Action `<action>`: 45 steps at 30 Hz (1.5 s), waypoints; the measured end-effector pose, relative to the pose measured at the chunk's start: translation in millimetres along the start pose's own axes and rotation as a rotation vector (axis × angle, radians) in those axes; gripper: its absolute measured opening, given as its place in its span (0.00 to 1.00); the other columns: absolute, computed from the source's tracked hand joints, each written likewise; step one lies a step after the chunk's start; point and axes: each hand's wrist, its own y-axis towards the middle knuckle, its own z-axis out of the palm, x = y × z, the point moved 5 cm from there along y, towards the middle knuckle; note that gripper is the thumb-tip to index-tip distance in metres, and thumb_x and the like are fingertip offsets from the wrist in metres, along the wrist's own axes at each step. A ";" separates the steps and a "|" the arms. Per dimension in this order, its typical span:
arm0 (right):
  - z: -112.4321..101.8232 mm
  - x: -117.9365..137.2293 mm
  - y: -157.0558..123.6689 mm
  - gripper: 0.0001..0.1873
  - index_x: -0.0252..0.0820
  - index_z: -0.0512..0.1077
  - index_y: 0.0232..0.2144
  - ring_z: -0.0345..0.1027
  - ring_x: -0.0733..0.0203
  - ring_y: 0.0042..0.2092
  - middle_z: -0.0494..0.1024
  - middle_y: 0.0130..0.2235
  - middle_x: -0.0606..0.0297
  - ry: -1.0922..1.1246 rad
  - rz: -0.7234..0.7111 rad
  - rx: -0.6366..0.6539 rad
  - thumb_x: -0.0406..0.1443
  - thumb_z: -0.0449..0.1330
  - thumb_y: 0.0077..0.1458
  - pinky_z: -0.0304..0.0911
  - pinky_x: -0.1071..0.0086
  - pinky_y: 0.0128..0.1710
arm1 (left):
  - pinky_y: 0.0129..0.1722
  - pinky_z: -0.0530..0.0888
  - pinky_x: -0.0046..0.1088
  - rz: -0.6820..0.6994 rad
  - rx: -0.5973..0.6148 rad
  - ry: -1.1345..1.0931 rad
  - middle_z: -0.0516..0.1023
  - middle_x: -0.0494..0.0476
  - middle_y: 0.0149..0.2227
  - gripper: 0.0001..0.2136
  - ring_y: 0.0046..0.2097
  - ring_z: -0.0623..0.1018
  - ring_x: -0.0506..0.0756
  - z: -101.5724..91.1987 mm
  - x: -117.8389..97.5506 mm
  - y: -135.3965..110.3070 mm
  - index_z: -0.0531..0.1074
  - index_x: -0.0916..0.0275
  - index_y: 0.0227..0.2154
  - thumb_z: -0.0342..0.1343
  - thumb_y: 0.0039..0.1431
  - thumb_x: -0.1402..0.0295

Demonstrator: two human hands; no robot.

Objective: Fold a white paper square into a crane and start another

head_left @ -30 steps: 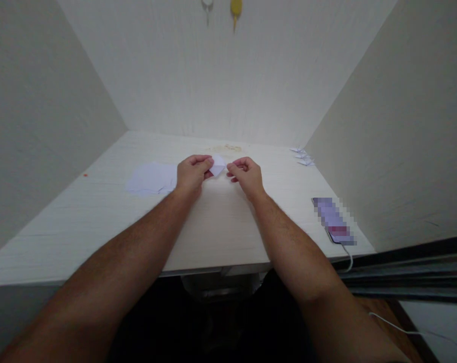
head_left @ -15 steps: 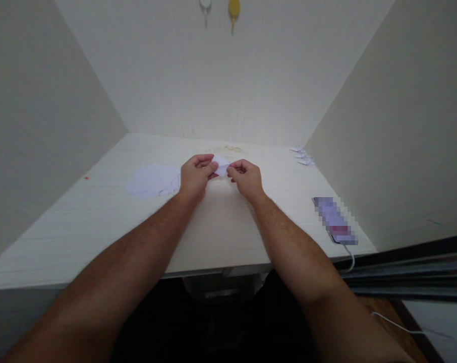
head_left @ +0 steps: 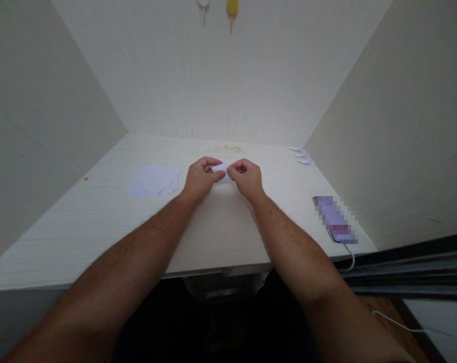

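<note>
A small piece of white paper, seemingly folded, is held between both hands above the middle of the white table. My left hand pinches its left side, thumb in front and fingers behind. On the right edge, the thumb and forefinger of my right hand are closed on the same paper. Fingers cover much of it, so its exact shape is hidden. To the left of my left hand lies a loose pile of white paper sheets.
Several small folded white papers lie at the back right corner. A phone with a white cable rests near the right edge. Walls enclose the table at the back and sides. Brownish marks show near the back wall.
My left hand has shifted slightly to the right, closer to my right hand. The paper has turned and less of it shows between the fingers.
</note>
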 end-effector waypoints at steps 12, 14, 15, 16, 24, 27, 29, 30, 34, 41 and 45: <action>-0.3 2.8 -1.9 0.07 0.42 0.71 0.25 0.68 0.65 0.28 0.75 0.25 0.70 -0.096 -0.004 -0.033 0.39 0.63 0.46 0.65 0.69 0.32 | 0.25 0.68 0.24 0.069 0.001 0.005 0.78 0.50 0.27 0.14 0.24 0.71 0.47 0.6 0.4 1.4 0.74 0.62 0.32 0.68 0.38 0.72; -0.3 3.9 -2.3 0.06 0.42 0.71 0.26 0.68 0.66 0.27 0.75 0.24 0.70 -0.097 -0.009 -0.039 0.39 0.63 0.46 0.65 0.70 0.32 | 0.25 0.67 0.24 0.089 0.002 0.029 0.78 0.51 0.28 0.15 0.24 0.70 0.47 0.6 -0.3 0.9 0.77 0.62 0.35 0.67 0.40 0.71; -0.2 4.0 -2.4 0.06 0.42 0.71 0.26 0.68 0.66 0.27 0.74 0.24 0.71 -0.093 -0.008 -0.041 0.39 0.63 0.46 0.65 0.70 0.32 | 0.25 0.67 0.24 0.100 -0.004 0.049 0.78 0.51 0.29 0.15 0.24 0.70 0.47 0.3 -0.8 0.6 0.78 0.63 0.36 0.67 0.41 0.71; 0.0 3.8 -2.5 0.06 0.43 0.71 0.26 0.68 0.66 0.27 0.74 0.24 0.71 -0.086 -0.006 -0.042 0.38 0.63 0.46 0.65 0.70 0.32 | 0.25 0.66 0.24 0.110 -0.014 0.071 0.79 0.52 0.29 0.15 0.25 0.69 0.47 -0.2 -1.4 0.3 0.79 0.63 0.37 0.67 0.42 0.70; 2.4 -1.8 -2.0 0.07 0.43 0.72 0.27 0.69 0.65 0.28 0.75 0.26 0.70 -0.027 -0.020 -0.020 0.39 0.64 0.47 0.67 0.69 0.32 | 0.28 0.69 0.26 0.115 -0.068 0.109 0.79 0.53 0.30 0.12 0.28 0.72 0.49 -2.5 -0.7 -0.5 0.81 0.63 0.35 0.67 0.44 0.67; 2.4 -1.0 -2.1 0.07 0.43 0.72 0.27 0.69 0.66 0.28 0.76 0.25 0.70 -0.005 -0.025 -0.019 0.39 0.65 0.46 0.67 0.69 0.32 | 0.30 0.71 0.27 0.112 -0.075 0.102 0.79 0.53 0.29 0.11 0.28 0.72 0.49 -1.9 -1.7 -1.3 0.81 0.63 0.33 0.67 0.44 0.68; 2.7 0.3 -2.5 0.06 0.43 0.72 0.26 0.69 0.66 0.28 0.75 0.25 0.70 0.003 -0.030 -0.017 0.38 0.65 0.46 0.66 0.70 0.32 | 0.31 0.72 0.27 0.111 -0.082 0.094 0.79 0.52 0.28 0.10 0.28 0.73 0.49 -1.6 -3.1 -2.0 0.81 0.62 0.32 0.68 0.43 0.68; 2.9 0.8 -2.7 0.06 0.43 0.72 0.26 0.69 0.66 0.27 0.75 0.25 0.70 0.005 -0.033 -0.016 0.38 0.65 0.46 0.66 0.70 0.32 | 0.31 0.72 0.27 0.111 -0.086 0.089 0.79 0.52 0.28 0.10 0.28 0.73 0.49 -1.6 -3.8 -2.3 0.80 0.62 0.31 0.68 0.43 0.69; 4.4 -0.1 -3.1 0.06 0.43 0.72 0.25 0.68 0.66 0.27 0.75 0.24 0.70 0.019 -0.041 -0.013 0.38 0.65 0.45 0.66 0.70 0.30 | 0.31 0.72 0.27 0.117 -0.104 0.067 0.80 0.52 0.27 0.08 0.29 0.75 0.49 -2.3 -5.1 -3.0 0.80 0.63 0.28 0.68 0.41 0.70; 5.9 -4.5 -2.3 0.10 0.41 0.75 0.28 0.68 0.66 0.27 0.76 0.25 0.69 0.101 0.051 0.029 0.41 0.66 0.44 0.66 0.70 0.30 | 0.29 0.71 0.26 0.092 -0.084 0.053 0.80 0.52 0.26 0.08 0.28 0.74 0.49 -0.6 -5.6 -4.4 0.78 0.63 0.26 0.69 0.41 0.68; 4.2 -2.3 -2.7 0.10 0.40 0.75 0.25 0.67 0.66 0.26 0.75 0.23 0.69 0.093 0.091 0.057 0.41 0.66 0.44 0.63 0.71 0.27 | 0.29 0.71 0.27 0.072 -0.041 0.093 0.80 0.53 0.27 0.08 0.27 0.74 0.49 1.5 -6.9 -5.0 0.78 0.63 0.26 0.69 0.42 0.66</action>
